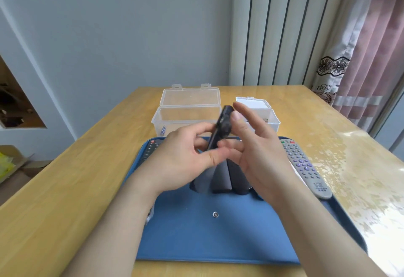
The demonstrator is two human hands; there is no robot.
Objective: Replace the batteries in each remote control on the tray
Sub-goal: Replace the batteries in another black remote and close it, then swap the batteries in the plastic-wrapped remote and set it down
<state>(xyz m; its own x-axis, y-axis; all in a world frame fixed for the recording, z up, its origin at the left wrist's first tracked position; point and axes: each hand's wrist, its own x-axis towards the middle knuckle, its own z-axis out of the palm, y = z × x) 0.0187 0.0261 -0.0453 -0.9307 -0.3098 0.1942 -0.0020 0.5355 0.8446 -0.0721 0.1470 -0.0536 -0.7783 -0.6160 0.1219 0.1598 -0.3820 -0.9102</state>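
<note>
Left hand [183, 156] and right hand [258, 152] pinch the black remote [222, 124], its long axis near-upright, leaning away.

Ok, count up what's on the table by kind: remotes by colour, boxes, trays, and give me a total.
Blue tray: 1
Clear plastic boxes: 2
Grey remote: 1
Black remote, held by left hand and right hand: 1
Dark remotes lying flat, partly hidden by the hands, so unsure: 4
Total: 9
</note>
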